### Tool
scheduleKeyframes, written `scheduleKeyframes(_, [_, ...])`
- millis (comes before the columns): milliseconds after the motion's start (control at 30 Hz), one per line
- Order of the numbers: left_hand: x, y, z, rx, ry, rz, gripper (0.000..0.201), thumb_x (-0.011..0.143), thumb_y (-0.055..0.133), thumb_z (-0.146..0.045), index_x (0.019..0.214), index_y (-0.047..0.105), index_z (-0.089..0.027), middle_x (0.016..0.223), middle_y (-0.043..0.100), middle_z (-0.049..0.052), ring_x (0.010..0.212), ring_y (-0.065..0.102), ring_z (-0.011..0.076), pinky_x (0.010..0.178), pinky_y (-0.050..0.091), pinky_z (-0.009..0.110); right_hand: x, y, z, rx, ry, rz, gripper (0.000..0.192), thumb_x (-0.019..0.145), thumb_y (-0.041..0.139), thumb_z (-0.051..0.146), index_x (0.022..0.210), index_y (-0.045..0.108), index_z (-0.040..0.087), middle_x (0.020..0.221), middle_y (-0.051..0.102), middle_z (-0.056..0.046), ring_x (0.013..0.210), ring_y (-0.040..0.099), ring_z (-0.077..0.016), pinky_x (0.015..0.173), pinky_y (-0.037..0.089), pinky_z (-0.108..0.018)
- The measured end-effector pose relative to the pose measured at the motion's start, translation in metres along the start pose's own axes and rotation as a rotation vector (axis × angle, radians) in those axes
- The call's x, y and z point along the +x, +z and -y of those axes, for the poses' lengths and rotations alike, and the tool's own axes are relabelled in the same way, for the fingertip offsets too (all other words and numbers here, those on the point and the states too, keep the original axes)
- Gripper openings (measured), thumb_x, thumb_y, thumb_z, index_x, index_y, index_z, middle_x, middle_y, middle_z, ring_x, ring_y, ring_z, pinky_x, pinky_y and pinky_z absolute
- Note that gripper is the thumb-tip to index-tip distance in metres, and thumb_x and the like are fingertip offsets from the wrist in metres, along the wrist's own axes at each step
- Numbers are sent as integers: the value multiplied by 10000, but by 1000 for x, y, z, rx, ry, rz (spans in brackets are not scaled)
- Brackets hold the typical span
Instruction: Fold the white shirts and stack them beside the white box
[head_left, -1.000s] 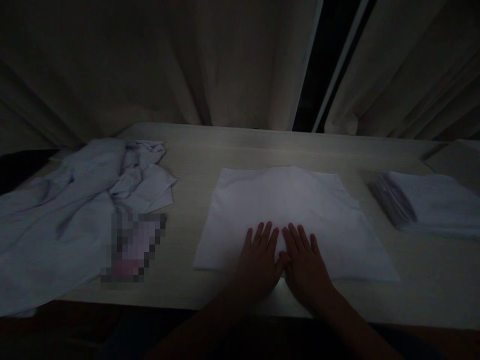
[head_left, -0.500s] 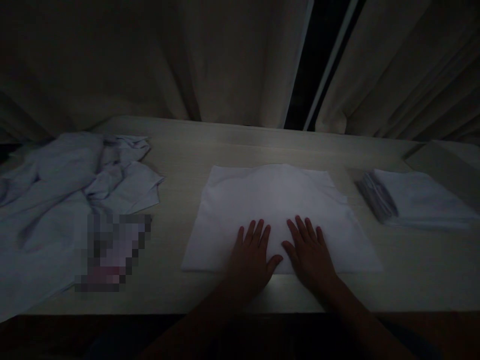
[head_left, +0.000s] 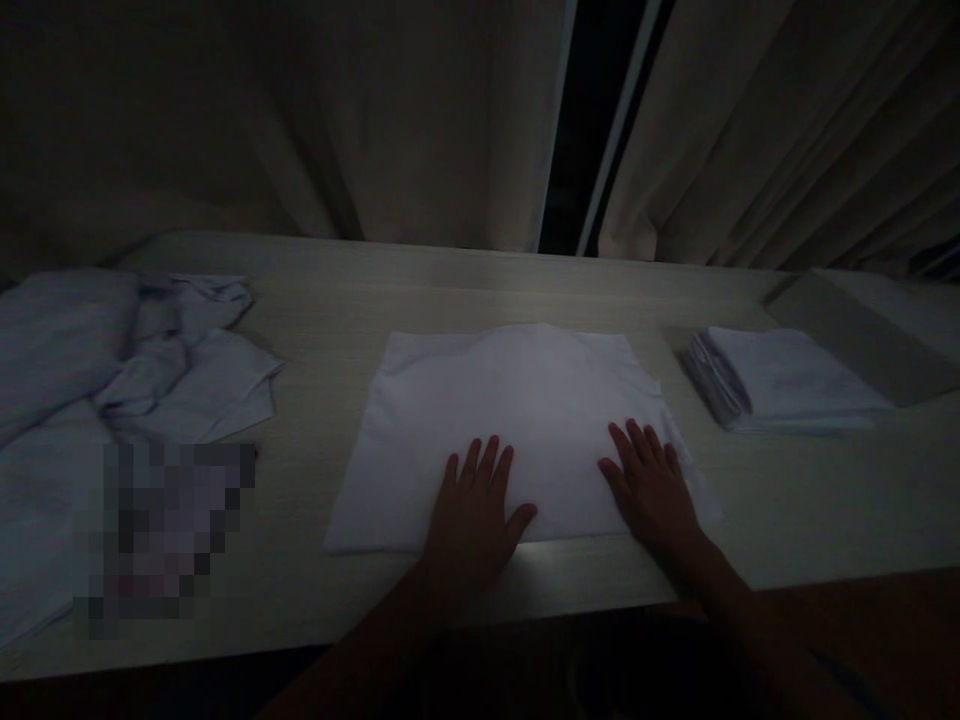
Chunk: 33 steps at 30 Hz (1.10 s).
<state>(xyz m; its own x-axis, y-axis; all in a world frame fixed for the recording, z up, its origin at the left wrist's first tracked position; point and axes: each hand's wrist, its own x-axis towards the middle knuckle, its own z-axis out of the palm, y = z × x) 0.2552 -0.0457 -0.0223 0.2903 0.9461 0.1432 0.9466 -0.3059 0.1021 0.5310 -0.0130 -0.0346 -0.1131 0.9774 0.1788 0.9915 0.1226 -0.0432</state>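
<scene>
White cloth (head_left: 540,400): thin, soft-looking textile, laid flat on the counter (head_left: 315,400), under and beyond both sets of fingers. Outline roughly four-sided; near edge almost straight, far edge bowed outward at its middle, faint wrinkles along the sides. Surface mostly smooth. Counter pale, with a faint streaked grain.

Left hand (head_left: 469,520): palm down, fingers spread moderately, thumb out toward the right hand; rests on the near part of the cloth, wrist past the near edge. Right hand (head_left: 656,485): palm down, fingers slightly fanned, thumb angled toward the left hand; rests near the cloth's right side. Both sets lie wide and flat against the fabric, with a strip of bare cloth between the hands.

Orientation: as seen, long axis runs side to side, crosswise to the fingers. Bowed edge faces away from the fingertips, toward the hanging curtain (head_left: 420,120), a matte fabric with deep vertical folds.

Left of the left fingers, well apart: crumpled pile of pale cloth (head_left: 60,350), loosely creased; a pixelated patch covers its near side, contents unreadable. Right of the right fingers, near: folded stack of white cloth (head_left: 795,370), layered folds facing the fingers. Beyond that stack: grey flat-sided object (head_left: 862,340), identity unclear.
</scene>
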Motion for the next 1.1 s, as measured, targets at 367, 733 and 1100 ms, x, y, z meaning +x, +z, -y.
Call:
scheduleKeyframes(367, [0,1,0,-21,-4,10,725,937,290,-617,1523,256,-192,1622,178,85,1500,97,296,1204,113,555,-3,1,-47,-68,105,4,605,1002,225,555,1548,224,293,1609,222,-44,1475,160,-334,1134,198,-627])
scheduleKeyframes(733, [-2,4,-19,2,-16,-57,709,940,298,-590,1506,309,-164,1612,215,102,1498,96,311,1205,122,561,-2,-31,66,45,-178,-84,581,1020,264,423,1562,149,249,1630,129,-57,1498,37,-287,1185,91,-597])
scheduleKeyframes(1100, [-17,-1,-1,4,-71,-66,730,934,274,-620,1512,287,-174,1610,228,100,1495,131,296,1204,126,544,14,-4,92,161,-227,57,556,1019,235,500,1524,298,275,1613,206,-22,1490,126,-255,1195,167,-531])
